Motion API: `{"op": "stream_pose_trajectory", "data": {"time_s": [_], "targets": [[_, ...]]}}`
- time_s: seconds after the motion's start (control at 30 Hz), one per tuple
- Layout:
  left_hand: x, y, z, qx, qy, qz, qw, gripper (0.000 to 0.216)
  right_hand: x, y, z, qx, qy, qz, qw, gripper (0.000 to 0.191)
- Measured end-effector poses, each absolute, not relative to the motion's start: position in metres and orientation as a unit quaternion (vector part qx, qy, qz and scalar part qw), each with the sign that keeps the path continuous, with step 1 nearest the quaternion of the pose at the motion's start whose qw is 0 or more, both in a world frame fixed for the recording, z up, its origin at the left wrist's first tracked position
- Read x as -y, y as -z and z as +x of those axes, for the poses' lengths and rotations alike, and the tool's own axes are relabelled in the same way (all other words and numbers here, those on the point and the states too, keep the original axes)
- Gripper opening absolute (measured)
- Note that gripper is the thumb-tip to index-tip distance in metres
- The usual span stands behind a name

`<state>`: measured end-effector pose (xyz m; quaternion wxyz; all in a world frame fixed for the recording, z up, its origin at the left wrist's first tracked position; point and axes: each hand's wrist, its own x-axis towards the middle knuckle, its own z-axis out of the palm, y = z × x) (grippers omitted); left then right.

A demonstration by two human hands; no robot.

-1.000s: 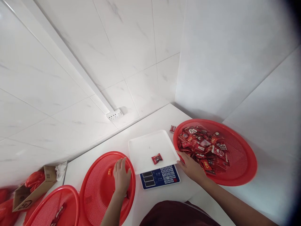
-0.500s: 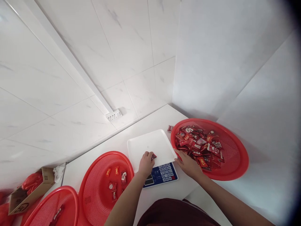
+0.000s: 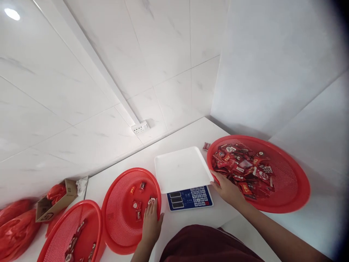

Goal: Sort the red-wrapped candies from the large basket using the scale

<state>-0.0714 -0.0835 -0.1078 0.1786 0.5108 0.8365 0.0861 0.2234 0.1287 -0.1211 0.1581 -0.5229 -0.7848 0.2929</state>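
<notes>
My left hand (image 3: 152,223) is over the middle red basket (image 3: 117,238), fingers stretched out and thumb apart. Its fingertips are close to a red-and-white candy packet (image 3: 151,200); a dark red packet (image 3: 142,186) and several others lie on the basket's bottom. At the near right corner of a white tray (image 3: 181,169), my right hand (image 3: 225,188) grips the edge, its fingers beside the rim of the right basket. The tray has nothing in it and sits on a blue scale (image 3: 189,198) with a keypad and dark displays.
The right basket (image 3: 296,178) holds a heap of red packets. One loose packet (image 3: 206,146) lies behind it. At left are another red basket (image 3: 98,222) with some packets, a cardboard box (image 3: 58,205) and red bags (image 3: 19,229). A power socket (image 3: 140,128) is on the tiled wall.
My left hand has moved from the tray to the middle basket and let go of the dark red packet there. My right hand stays at the tray's corner. The view has shifted.
</notes>
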Motion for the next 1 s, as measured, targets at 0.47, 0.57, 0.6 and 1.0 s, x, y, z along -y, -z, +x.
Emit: {"op": "stream_pose_trajectory", "data": {"time_s": [0.47, 0.57, 0.6, 1.0], "targets": [[-0.005, 0.065, -0.153, -0.887, -0.029, 0.455, 0.063, 0.065, -0.159, 0.112, 0.251, 0.666, -0.341, -0.625, 0.223, 0.057], [-0.011, 0.065, -0.141, -0.869, -0.106, 0.482, 0.042, 0.069, -0.172, 0.116, 0.271, 0.654, -0.317, -0.684, 0.067, 0.082], [-0.012, 0.067, -0.133, -0.857, -0.128, 0.498, 0.044, 0.069, -0.174, 0.119, 0.275, 0.654, -0.318, -0.687, 0.014, 0.09], [-0.005, 0.069, -0.053, -0.805, -0.239, 0.506, 0.197, 0.057, -0.206, 0.127, 0.322, 0.505, -0.42, -0.704, 0.271, 0.054]]}}
